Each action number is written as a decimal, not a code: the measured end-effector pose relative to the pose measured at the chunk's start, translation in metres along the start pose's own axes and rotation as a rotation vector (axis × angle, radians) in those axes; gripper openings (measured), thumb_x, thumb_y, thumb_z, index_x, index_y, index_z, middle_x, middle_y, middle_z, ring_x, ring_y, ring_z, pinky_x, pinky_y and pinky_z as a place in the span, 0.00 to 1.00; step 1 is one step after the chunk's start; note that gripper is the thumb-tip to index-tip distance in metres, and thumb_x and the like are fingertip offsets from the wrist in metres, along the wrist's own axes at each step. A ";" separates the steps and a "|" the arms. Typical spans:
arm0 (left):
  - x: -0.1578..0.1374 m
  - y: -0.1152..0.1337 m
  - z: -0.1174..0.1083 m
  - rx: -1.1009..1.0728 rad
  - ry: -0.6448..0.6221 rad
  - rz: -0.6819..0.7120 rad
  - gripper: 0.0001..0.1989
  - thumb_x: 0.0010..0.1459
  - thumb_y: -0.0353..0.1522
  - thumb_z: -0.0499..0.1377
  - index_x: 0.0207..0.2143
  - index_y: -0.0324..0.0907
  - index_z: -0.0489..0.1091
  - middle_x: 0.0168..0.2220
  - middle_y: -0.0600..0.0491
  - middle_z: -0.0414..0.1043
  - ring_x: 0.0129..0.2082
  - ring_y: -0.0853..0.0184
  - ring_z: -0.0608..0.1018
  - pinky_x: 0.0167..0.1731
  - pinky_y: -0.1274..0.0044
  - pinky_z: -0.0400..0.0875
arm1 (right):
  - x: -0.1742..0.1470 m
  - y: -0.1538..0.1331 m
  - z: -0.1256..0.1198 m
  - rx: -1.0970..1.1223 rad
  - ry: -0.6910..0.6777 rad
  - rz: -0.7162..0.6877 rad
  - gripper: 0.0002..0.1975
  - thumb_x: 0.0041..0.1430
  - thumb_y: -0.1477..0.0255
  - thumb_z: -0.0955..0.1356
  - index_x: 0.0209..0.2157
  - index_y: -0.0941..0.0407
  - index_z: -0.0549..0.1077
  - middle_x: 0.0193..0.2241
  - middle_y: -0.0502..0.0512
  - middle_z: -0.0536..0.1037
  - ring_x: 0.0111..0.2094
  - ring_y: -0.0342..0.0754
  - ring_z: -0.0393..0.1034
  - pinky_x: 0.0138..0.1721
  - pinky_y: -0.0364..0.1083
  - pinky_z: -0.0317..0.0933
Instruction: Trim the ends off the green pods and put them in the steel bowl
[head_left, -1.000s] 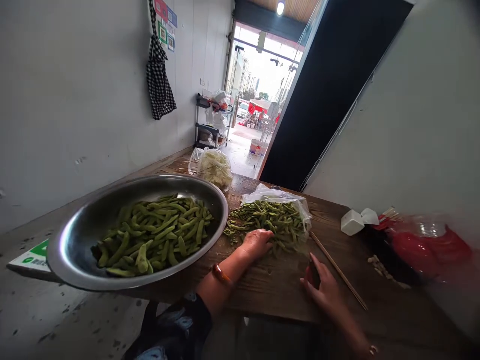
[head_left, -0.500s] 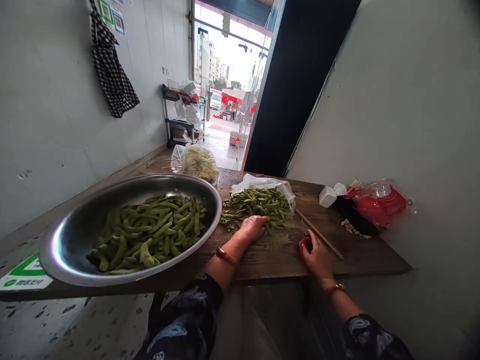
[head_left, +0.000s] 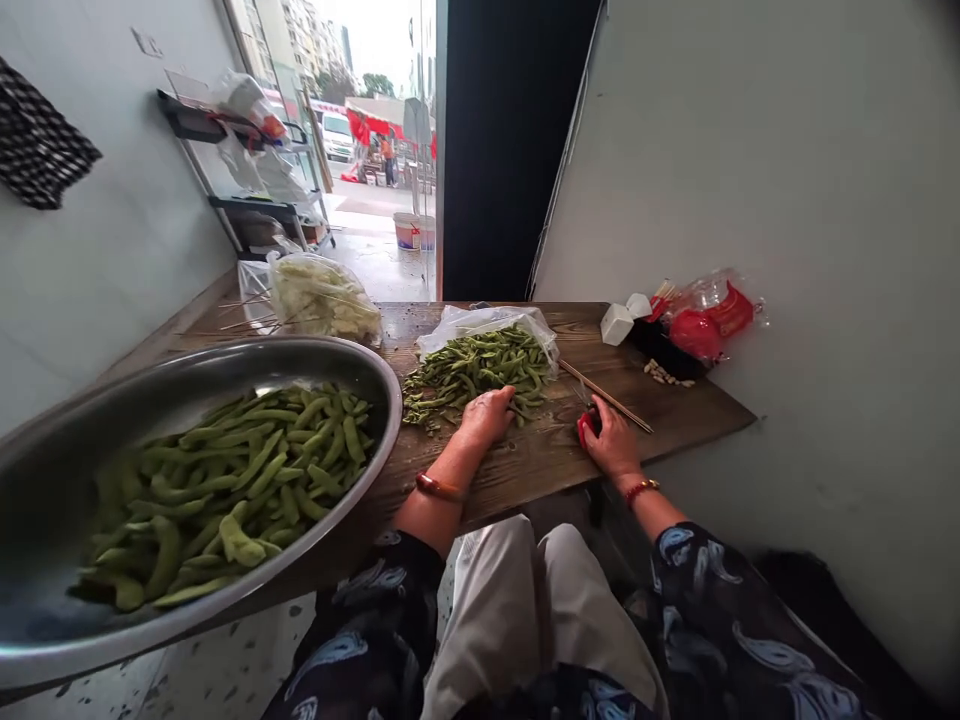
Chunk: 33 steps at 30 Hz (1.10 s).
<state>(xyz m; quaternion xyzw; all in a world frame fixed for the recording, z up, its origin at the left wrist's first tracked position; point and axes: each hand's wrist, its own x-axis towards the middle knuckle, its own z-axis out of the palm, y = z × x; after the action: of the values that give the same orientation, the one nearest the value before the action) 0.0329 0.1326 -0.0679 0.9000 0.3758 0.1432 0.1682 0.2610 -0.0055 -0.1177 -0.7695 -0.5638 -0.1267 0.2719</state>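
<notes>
A heap of green soybean pods point(head_left: 480, 365) lies on the wooden table, partly on a clear plastic bag point(head_left: 517, 322). My left hand point(head_left: 487, 415) rests at the heap's near edge with its fingers curled in among the pods; whatever is between the fingertips is hidden. To the right, my right hand point(head_left: 611, 440) is closed around red-handled scissors point(head_left: 584, 430), low over the tabletop, their thin blades pointing away from me. On my left stands a large metal bowl point(head_left: 386, 420) holding many more pods.
Beyond the right hand, thin wooden sticks point(head_left: 611, 398) lie on the table point(head_left: 540, 465). Further right are peanuts point(head_left: 664, 375), a white box point(head_left: 616, 324) and a red plastic package point(head_left: 705, 325). A bag of pale vegetables point(head_left: 322, 300) sits behind the bowl, near a cart point(head_left: 247, 205).
My view has turned right and tilted down, so my lap now shows and the bowl looks nearer. Both hands keep nearly the same places by the pods and sticks.
</notes>
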 end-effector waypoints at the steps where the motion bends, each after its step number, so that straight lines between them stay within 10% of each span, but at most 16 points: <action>1: 0.000 0.002 0.000 -0.007 0.001 0.018 0.26 0.56 0.31 0.56 0.58 0.48 0.63 0.51 0.48 0.73 0.50 0.60 0.74 0.49 0.72 0.67 | 0.000 0.000 0.000 -0.007 -0.002 0.006 0.28 0.60 0.66 0.62 0.59 0.62 0.61 0.47 0.65 0.75 0.47 0.54 0.69 0.52 0.53 0.61; 21: 0.005 0.005 0.004 -0.040 0.079 -0.009 0.12 0.58 0.36 0.55 0.41 0.46 0.75 0.43 0.48 0.76 0.45 0.62 0.75 0.42 0.75 0.67 | 0.001 -0.009 -0.002 -0.195 0.026 0.120 0.24 0.62 0.65 0.60 0.57 0.61 0.63 0.43 0.65 0.75 0.45 0.56 0.69 0.48 0.52 0.59; 33: 0.012 -0.004 0.005 -0.628 0.293 -0.162 0.03 0.46 0.26 0.60 0.23 0.41 0.70 0.25 0.54 0.68 0.31 0.67 0.70 0.34 0.77 0.62 | 0.001 -0.010 -0.003 -0.221 0.027 0.109 0.25 0.62 0.65 0.60 0.57 0.61 0.64 0.42 0.65 0.75 0.44 0.56 0.69 0.47 0.52 0.60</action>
<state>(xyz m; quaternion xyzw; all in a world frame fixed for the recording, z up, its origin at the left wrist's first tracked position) 0.0400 0.1432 -0.0724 0.7417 0.4038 0.3654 0.3916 0.2523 -0.0039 -0.1118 -0.8225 -0.5000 -0.1835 0.1994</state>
